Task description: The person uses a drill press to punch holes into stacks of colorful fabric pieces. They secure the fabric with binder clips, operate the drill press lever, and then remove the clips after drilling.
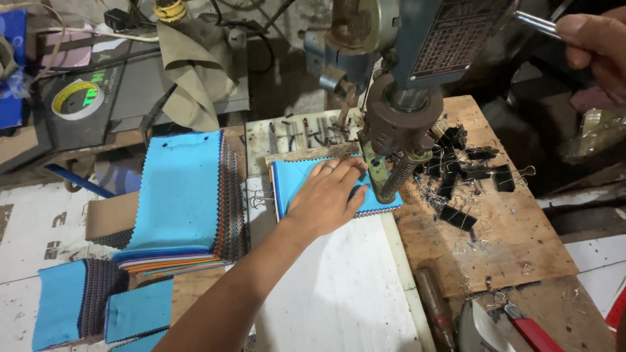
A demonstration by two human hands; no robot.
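My left hand (328,195) lies flat on a small stack of blue fabric swatches (293,179), pressing it down on the white board under the head of a drill press (398,130). A ring shows on one finger. At the top right, my right hand (596,45) is wrapped round the press's shiny metal lever handle (536,23). The press's spring and foot (391,176) stand right by my left fingertips at the stack's right edge.
A tall pile of blue-topped swatches (182,202) lies to the left, with smaller swatch bundles (98,300) at the lower left. Black binder clips (466,173) are scattered on the wooden board (508,248). A tape roll (77,99) and a cloth (195,65) sit behind.
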